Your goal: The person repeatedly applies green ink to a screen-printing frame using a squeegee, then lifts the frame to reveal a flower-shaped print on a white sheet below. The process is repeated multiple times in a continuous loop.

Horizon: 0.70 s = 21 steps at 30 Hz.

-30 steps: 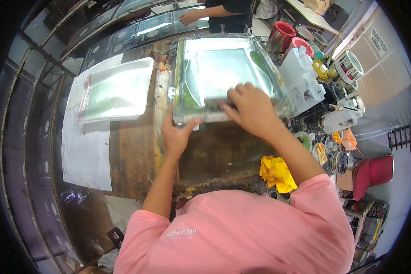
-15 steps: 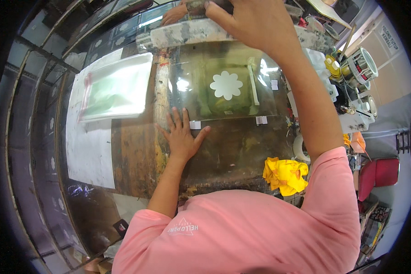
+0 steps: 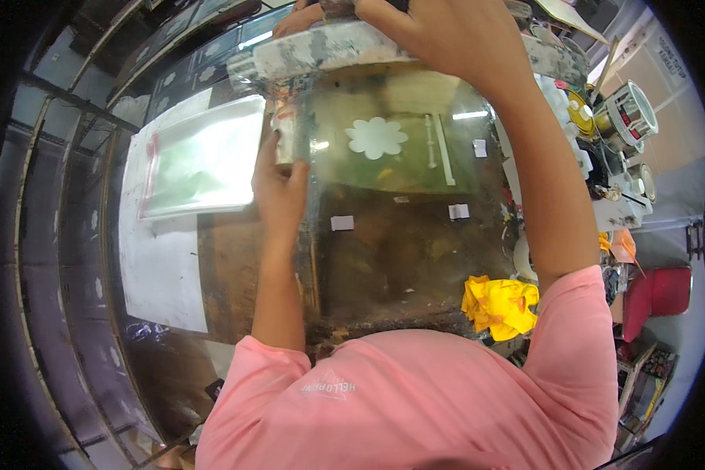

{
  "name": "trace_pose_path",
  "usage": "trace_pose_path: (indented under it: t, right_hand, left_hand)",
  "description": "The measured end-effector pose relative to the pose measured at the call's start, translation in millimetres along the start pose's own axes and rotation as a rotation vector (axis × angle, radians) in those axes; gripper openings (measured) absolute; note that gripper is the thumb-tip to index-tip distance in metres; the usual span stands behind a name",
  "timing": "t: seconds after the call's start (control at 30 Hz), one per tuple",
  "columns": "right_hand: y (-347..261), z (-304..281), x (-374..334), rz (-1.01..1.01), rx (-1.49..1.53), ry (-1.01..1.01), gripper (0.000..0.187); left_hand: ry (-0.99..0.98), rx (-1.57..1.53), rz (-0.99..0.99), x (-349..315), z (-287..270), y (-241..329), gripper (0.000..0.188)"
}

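My right hand [image 3: 454, 35] reaches over the far edge with its thumb bent round a dark object, cut off by the picture's top. Beneath it runs a long whitish bar [image 3: 329, 53] with grey stains. My left hand [image 3: 278, 184], slightly blurred, has thumb and fingers on either side of a pale, stained bar [image 3: 287, 129]. Between the two hands lies a greenish see-through panel [image 3: 329, 168] with a pale flower shape [image 3: 377, 138] and two narrow white strips [image 3: 446, 149]. Left of my left hand, a stack of clear plastic sheets [image 3: 204, 160] rests on white paper [image 3: 160, 274].
Small white paper tabs [image 3: 342, 223] sit on the dark, stained tabletop [image 3: 384, 274]. A crumpled yellow cloth [image 3: 500, 308] lies at its near right edge. Cans [image 3: 630, 113] and bottles crowd the right side. Another person's hand [image 3: 298, 19] shows at the far edge. Metal racks [image 3: 63, 258] stand left.
My left hand has gone from lying spread on the tabletop to closing on the pale bar, farther away. My right hand stays at the far edge. The flower shape looks flatter and slightly shifted left.
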State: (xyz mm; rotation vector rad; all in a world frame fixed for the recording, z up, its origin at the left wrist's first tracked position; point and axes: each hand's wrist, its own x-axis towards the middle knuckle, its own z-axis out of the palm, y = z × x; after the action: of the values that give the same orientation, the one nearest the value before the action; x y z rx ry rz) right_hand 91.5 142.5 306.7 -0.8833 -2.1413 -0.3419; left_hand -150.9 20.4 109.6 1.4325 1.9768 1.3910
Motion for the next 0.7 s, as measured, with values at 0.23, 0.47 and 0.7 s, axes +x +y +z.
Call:
trace_pose_path:
  t: [0.23,0.47,0.7]
  right_hand:
    - [-21.8,-10.5,-0.1,0.023,-0.023,-0.023,0.042]
    - [-53.1,-24.6,-4.4,0.041,-0.053,-0.043,0.040]
    - [-62.9,-25.8,-4.6,0.072,-0.057,-0.040,0.039]
  left_hand:
    - [0.173,0.170,0.028,56.1,-127.4,-101.3,0.066]
    - [0.380,0.583,-0.004,98.7,-207.1,-177.9,0.068]
    - [-0.030,0.974,0.127,2.3,-153.4,-163.3,0.072]
